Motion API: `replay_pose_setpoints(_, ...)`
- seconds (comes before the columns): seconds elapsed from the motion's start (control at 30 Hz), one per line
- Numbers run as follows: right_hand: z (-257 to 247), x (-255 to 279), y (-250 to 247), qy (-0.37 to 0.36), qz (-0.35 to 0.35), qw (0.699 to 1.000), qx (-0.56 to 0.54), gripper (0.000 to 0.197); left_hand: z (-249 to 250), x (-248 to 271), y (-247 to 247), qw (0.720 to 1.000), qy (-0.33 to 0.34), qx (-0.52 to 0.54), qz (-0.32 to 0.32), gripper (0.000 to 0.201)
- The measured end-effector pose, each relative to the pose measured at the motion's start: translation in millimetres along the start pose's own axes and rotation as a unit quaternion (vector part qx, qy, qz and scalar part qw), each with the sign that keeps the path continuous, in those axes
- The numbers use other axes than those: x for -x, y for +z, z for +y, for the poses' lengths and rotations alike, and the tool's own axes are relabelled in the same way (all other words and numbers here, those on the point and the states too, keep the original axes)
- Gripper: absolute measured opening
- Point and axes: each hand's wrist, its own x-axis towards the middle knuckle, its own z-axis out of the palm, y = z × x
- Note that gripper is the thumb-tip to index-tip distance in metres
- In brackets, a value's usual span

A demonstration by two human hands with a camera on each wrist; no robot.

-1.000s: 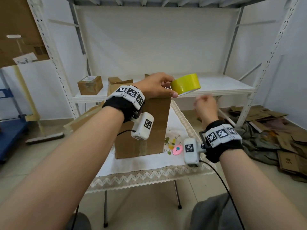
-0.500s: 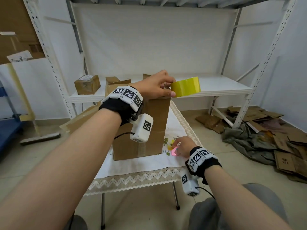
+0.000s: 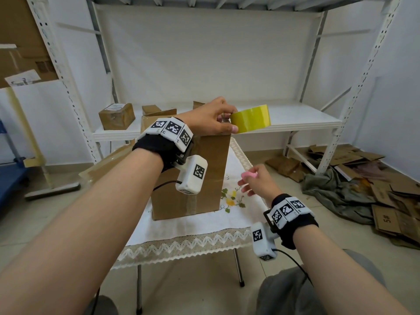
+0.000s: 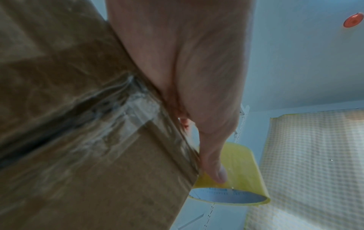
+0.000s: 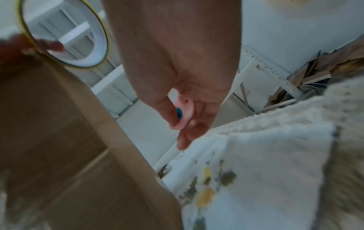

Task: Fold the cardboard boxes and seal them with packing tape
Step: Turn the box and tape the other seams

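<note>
The right hand has come up off the tablecloth pinching a small pink cutter, while the left hand grips the yellow tape roll at frame centre atop the cardboard box, so cutting looks next.

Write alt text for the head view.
A left hand holds a yellow tape roll at the top edge of a brown cardboard box on a white-clothed table; the right hand pinches a small pink cutter.

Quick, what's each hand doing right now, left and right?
Left hand: grips the yellow roll of packing tape at the top edge of the brown cardboard box.
Right hand: pinches a small pink plastic cutter.
</note>
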Motion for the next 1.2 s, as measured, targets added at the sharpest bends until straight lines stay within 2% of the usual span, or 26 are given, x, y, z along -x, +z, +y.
replay_pose_setpoints(0.23, -30.5, 11.9, -0.6, -0.142, 0.014, 0.989, 0.043, 0.025, 2.8, 0.7, 1.6, 1.0, -0.012, 0.0, -0.006, 0.035)
replay_pose_setpoints(0.4, -35.3, 24.5, 5.1, -0.268, 0.064, 0.96, 0.051, 0.017, 3.6, 2.7, 2.1, 1.0, -0.014, 0.007, 0.014, 0.034)
replay_pose_setpoints(0.6, -33.6, 40.9, 10.6, -0.359, 0.133, 0.921, 0.076, 0.022, 6.4, 5.4, 1.4, 0.999, -0.016, 0.003, 0.042, 0.032)
replay_pose_setpoints(0.83, -43.5, 47.7, 13.3, -0.411, 0.204, 0.887, 0.056, 0.016, 6.0, 5.8, 2.0, 0.998, -0.02, 0.015, 0.055, 0.028)
replay_pose_setpoints(0.93, -47.7, 48.2, 11.3, -0.36, 0.286, 0.887, -0.035, 0.014, 5.1, 6.2, 1.6, 0.998, -0.015, 0.014, 0.053, 0.022)
replay_pose_setpoints(1.03, -58.3, 40.4, 1.7, -0.228, 0.33, 0.889, -0.22, 0.021, 5.1, 6.2, 1.6, 0.999, -0.013, 0.008, 0.049, 0.022)
replay_pose_setpoints(1.1, -70.2, 34.2, -6.2, -0.116, 0.292, 0.892, -0.324, 0.024, 4.9, 5.5, 1.8, 0.999, -0.008, 0.005, 0.047, 0.022)
replay_pose_setpoints(1.2, -86.3, 27.4, -13.5, -0.018, 0.131, 0.876, -0.464, 0.026, 3.6, 3.9, 2.1, 0.999, -0.004, 0.007, 0.049, 0.022)
